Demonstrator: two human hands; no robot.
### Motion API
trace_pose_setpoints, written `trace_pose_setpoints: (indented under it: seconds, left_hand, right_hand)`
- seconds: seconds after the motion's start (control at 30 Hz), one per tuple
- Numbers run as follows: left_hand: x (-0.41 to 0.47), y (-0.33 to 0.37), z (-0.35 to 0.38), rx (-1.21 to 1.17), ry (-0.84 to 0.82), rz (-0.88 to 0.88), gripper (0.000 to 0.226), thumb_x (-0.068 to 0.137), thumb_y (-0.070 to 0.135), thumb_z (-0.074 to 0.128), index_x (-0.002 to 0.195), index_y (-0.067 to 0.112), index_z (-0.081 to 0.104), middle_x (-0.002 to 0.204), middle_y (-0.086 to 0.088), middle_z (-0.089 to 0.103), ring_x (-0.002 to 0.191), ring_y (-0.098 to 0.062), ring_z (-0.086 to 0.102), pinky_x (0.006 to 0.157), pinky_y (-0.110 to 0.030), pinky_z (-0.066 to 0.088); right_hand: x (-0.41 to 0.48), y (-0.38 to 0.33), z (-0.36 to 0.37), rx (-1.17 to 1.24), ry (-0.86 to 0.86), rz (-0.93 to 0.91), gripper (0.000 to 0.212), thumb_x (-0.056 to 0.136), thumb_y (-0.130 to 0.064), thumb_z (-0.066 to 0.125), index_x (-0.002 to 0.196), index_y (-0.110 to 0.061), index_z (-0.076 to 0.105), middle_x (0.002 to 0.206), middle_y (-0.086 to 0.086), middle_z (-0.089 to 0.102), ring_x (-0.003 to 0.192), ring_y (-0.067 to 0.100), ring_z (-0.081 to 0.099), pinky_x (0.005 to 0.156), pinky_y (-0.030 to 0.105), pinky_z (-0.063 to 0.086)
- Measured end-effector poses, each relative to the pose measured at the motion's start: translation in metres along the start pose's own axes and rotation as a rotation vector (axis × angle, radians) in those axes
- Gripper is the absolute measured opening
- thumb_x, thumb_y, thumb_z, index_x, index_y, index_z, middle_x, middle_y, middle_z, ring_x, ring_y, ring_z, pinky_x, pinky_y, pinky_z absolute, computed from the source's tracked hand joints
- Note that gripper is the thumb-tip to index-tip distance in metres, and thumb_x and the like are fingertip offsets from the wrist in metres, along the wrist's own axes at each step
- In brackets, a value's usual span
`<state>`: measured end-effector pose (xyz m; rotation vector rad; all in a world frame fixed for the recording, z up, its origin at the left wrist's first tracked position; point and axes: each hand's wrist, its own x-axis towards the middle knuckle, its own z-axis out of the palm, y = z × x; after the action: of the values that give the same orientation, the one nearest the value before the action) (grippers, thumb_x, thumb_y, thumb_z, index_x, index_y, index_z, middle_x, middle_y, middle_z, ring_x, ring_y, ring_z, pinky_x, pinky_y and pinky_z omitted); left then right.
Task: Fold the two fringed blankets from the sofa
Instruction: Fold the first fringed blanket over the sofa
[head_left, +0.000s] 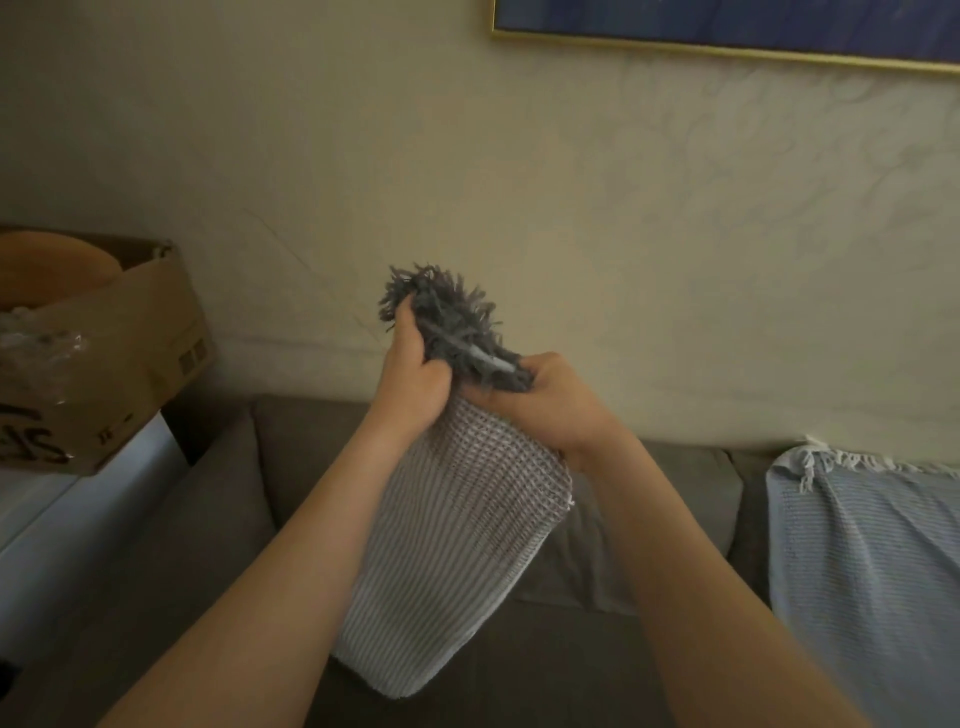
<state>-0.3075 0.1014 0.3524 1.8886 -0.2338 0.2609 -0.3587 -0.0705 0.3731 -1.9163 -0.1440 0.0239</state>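
Observation:
I hold a grey waffle-weave blanket (452, 545) up in front of me, above the brown sofa (291, 467). It hangs down in a narrow folded strip. Its dark grey fringe (447, 317) bunches up above my fists. My left hand (410, 379) grips the fringed end from the left. Right beside it, my right hand (556, 400) clutches the same end. A second, light blue blanket (872, 561) with a white fringe lies draped over the sofa's back and seat at the right.
A cardboard box (130, 353) holding an orange bowl and plastic wrap sits on a white surface (62, 519) left of the sofa. A cream wall rises behind, with a gold-framed blue picture (727, 26) at the top right.

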Motion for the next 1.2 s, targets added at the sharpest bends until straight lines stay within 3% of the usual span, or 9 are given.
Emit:
trace_pose_setpoints:
  seconds: [0.1,0.17,0.23,0.3,0.37,0.6,0.83,1.0,1.2]
  left_hand:
    - [-0.001,0.012,0.009,-0.058,-0.104,0.001,0.085,0.111,0.026,0.051,0.169,0.023,-0.011,0.177,0.002,0.012,0.153,-0.003,0.017,0.131,-0.033,0.014]
    - [-0.004,0.017,0.017,-0.064,-0.133,0.035,0.091,0.111,0.034,0.052,0.166,0.030,-0.020,0.178,0.003,-0.006,0.160,-0.008,0.008,0.131,-0.035,0.012]
    - [-0.006,0.017,0.027,-0.011,-0.116,0.034,0.077,0.109,0.043,0.053,0.168,0.029,0.005,0.174,-0.007,0.018,0.155,-0.023,0.036,0.128,-0.046,0.032]
    - [-0.011,0.027,0.032,-0.064,-0.164,-0.118,0.060,0.108,0.056,0.047,0.153,0.017,0.045,0.147,-0.013,0.057,0.112,-0.025,0.074,0.102,-0.053,0.059]
    - [-0.013,0.037,0.037,-0.246,-0.302,-0.330,0.063,0.105,0.066,0.044,0.128,0.013,0.069,0.117,-0.014,0.077,0.091,-0.029,0.080,0.085,-0.054,0.066]
    - [-0.007,0.051,0.035,-0.295,-0.436,-0.580,0.049,0.092,0.065,0.065,0.095,0.017,0.076,0.079,-0.008,0.074,0.075,-0.029,0.072,0.072,-0.048,0.063]
    - [-0.007,0.010,0.042,0.048,-0.468,-0.698,0.017,0.092,0.029,0.078,0.087,0.014,0.072,0.080,-0.010,0.074,0.066,-0.028,0.070,0.049,-0.035,0.059]
    - [-0.009,-0.021,0.047,0.080,-0.404,-0.760,0.017,0.101,0.013,0.069,0.085,0.010,0.065,0.069,-0.007,0.069,0.060,-0.020,0.065,0.056,-0.027,0.054]
    - [-0.005,-0.030,0.049,0.247,-0.253,-0.566,0.018,0.103,0.011,0.063,0.120,0.006,0.067,0.108,-0.012,0.069,0.097,-0.028,0.065,0.084,-0.034,0.052]
  right_hand:
    - [0.001,0.001,-0.013,0.158,0.211,0.007,0.018,0.089,-0.028,0.084,0.095,-0.010,0.083,0.091,0.009,0.081,0.091,0.029,0.079,0.083,0.051,0.065]
    - [0.007,0.004,-0.021,0.189,0.369,0.021,0.013,0.089,-0.026,0.083,0.088,-0.013,0.083,0.083,0.009,0.081,0.083,0.027,0.079,0.077,0.047,0.066]
    - [0.009,0.005,-0.024,0.106,0.454,0.009,0.024,0.088,-0.035,0.081,0.084,-0.011,0.081,0.072,0.013,0.075,0.063,0.021,0.066,0.059,0.041,0.053]
    - [0.006,0.005,-0.027,-0.028,0.510,-0.033,0.038,0.089,-0.038,0.076,0.076,-0.003,0.072,0.056,0.011,0.059,0.051,0.016,0.044,0.052,0.034,0.035]
    - [0.003,0.002,-0.029,-0.202,0.518,-0.075,0.038,0.090,-0.032,0.072,0.070,-0.001,0.064,0.051,0.004,0.054,0.046,0.014,0.043,0.048,0.031,0.032]
    - [-0.008,0.013,0.001,-0.535,0.388,-0.040,0.021,0.082,-0.032,0.067,0.070,-0.014,0.065,0.066,0.004,0.068,0.072,0.032,0.069,0.060,0.038,0.054]
    - [-0.020,0.054,0.037,-0.493,0.099,-0.113,0.017,0.087,-0.034,0.071,0.092,-0.020,0.079,0.082,-0.001,0.077,0.078,0.020,0.073,0.072,0.041,0.061]
    - [-0.033,0.063,0.035,-0.307,-0.132,-0.054,0.023,0.092,-0.022,0.075,0.114,-0.018,0.077,0.101,-0.002,0.077,0.096,0.014,0.071,0.085,0.032,0.056]
    - [-0.042,0.072,0.019,0.121,-0.742,0.220,0.064,0.100,-0.002,0.067,0.154,-0.027,0.044,0.140,0.009,0.066,0.091,0.031,0.077,0.070,0.034,0.064]
